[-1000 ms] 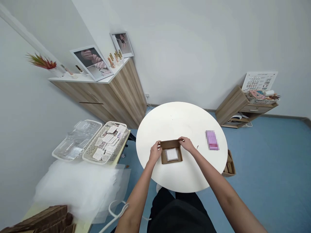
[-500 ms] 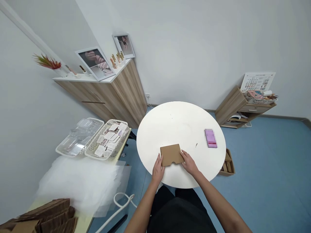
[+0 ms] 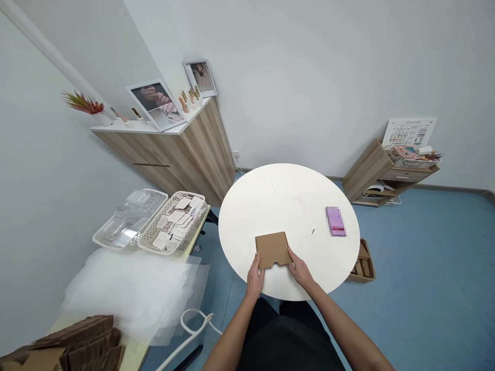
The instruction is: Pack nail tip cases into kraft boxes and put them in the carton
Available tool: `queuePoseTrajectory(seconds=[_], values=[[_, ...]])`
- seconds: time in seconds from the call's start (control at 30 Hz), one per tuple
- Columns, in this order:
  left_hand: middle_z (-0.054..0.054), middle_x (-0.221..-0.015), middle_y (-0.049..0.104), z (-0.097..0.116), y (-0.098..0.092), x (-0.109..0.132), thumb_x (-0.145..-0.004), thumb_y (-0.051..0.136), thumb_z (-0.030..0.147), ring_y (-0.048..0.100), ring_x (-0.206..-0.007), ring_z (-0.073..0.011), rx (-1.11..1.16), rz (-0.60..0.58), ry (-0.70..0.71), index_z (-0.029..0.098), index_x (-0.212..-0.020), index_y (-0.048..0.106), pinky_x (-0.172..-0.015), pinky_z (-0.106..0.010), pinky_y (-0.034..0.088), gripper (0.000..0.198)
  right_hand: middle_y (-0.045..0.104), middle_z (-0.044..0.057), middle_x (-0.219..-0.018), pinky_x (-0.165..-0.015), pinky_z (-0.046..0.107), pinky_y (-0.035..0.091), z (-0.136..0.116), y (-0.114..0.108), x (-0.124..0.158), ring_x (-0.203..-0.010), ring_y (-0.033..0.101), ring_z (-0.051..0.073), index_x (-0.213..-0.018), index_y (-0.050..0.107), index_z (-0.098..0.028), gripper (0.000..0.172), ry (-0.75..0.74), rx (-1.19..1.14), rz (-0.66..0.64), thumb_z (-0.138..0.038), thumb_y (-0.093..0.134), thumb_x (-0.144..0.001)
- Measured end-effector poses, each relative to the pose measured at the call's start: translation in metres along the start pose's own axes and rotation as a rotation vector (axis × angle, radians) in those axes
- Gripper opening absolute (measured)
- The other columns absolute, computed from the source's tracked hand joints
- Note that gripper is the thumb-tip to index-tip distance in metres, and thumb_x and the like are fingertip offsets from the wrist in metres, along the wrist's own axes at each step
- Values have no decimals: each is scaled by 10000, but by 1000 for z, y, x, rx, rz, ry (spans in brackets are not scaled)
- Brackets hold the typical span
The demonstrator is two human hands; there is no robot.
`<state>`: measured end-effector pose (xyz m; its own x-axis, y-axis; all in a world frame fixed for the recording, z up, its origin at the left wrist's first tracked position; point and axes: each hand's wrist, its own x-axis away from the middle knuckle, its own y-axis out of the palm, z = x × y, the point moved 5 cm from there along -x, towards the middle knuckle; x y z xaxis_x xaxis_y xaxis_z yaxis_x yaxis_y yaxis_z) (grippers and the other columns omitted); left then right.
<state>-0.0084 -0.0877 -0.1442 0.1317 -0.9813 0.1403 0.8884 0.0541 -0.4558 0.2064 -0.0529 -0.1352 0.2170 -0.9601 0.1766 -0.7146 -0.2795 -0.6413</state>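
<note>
L hand (image 3: 255, 277) & R hand (image 3: 300, 273) grasp near corners of flat brown cardboard box (image 3: 273, 250), steadying it at lower centre of round white tabletop (image 3: 286, 198); blurred pink packet (image 3: 335, 221) sits well apart, right.

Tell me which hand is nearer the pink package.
Right. The right hand is at the cardboard box's right edge, closer to the pink package; the left hand is at the box's left edge, farther away.

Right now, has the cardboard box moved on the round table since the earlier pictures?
Yes, slightly: the cardboard box now sits closer to the person's edge of the white table.
</note>
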Motion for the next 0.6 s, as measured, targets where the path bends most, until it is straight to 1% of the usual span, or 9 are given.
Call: queuePoseTrajectory(seconds=[0.07, 0.13, 0.2, 0.27, 0.33, 0.4, 0.47, 0.53, 0.6], values=[[-71, -1408, 542, 16, -11, -6, -881, 457, 231, 515, -1285, -204, 20, -1, -67, 221, -1486, 337, -1057, -341, 413, 617, 588, 29, -1346, -959, 367, 474, -13, -15, -8, -1193, 576, 217, -1512, 257, -310, 646, 44, -4, -43, -208, 387, -888], [-86, -1226, 669, 34, -21, -15, -904, 443, 254, 633, -1109, -218, -38, -50, -145, 218, -1467, 366, -927, -338, 482, 569, 676, 49, -1180, -852, 343, 489, -26, -29, -17, -1047, 640, 230, -1497, 302, -288, 575, 79, 23, -104, -249, 351, -926], [-92, -1087, 716, 52, -32, -26, -930, 403, 257, 663, -1021, -229, -101, -87, -163, 203, -1423, 428, -856, -327, 488, 496, 701, 69, -1065, -800, 328, 467, -39, -42, -26, -951, 652, 235, -1478, 342, -261, 530, 104, 81, -132, -256, 308, -949], [-96, -1068, 715, 69, -42, -37, -947, 379, 259, 665, -1000, -238, -170, -107, -160, 215, -1364, 483, -815, -313, 480, 432, 693, 89, -1043, -777, 312, 443, -50, -53, -36, -922, 643, 233, -1457, 372, -242, 506, 130, 130, -139, -252, 293, -957], [-107, -1056, 710, 80, -50, -49, -958, 362, 254, 666, -973, -246, -258, -98, -167, 210, -1349, 471, -790, -311, 470, 408, 681, 101, -1048, -764, 298, 424, -59, -61, -44, -918, 630, 227, -1426, 400, -232, 480, 149, 158, -135, -249, 296, -958], [-110, -1011, 710, 88, -55, -60, -964, 354, 249, 667, -940, -254, -350, -85, -173, 203, -1316, 469, -773, -318, 462, 372, 677, 98, -1022, -743, 286, 411, -66, -66, -54, -888, 623, 216, -1377, 434, -229, 441, 158, 160, -135, -251, 298, -959], [-104, -960, 709, 93, -59, -71, -960, 376, 242, 665, -927, -260, -403, -82, -182, 203, -1239, 508, -776, -329, 459, 311, 673, 85, -971, -715, 278, 408, -69, -70, -65, -835, 616, 201, -1311, 471, -229, 392, 167, 142, -149, -259, 304, -958], [-97, -955, 708, 93, -62, -84, -944, 430, 240, 659, -951, -258, -382, -87, -205, 207, -1137, 568, -800, -336, 464, 239, 671, 71, -937, -706, 273, 417, -70, -74, -78, -813, 614, 188, -1232, 510, -228, 334, 173, 97, -177, -264, 334, -951], [-92, -1009, 708, 91, -65, -98, -925, 483, 240, 653, -981, -239, -325, -89, -228, 208, -1054, 616, -822, -327, 476, 189, 675, 64, -938, -713, 271, 439, -70, -77, -90, -820, 620, 176, -1154, 543, -222, 274, 182, 25, -213, -249, 385, -932]])
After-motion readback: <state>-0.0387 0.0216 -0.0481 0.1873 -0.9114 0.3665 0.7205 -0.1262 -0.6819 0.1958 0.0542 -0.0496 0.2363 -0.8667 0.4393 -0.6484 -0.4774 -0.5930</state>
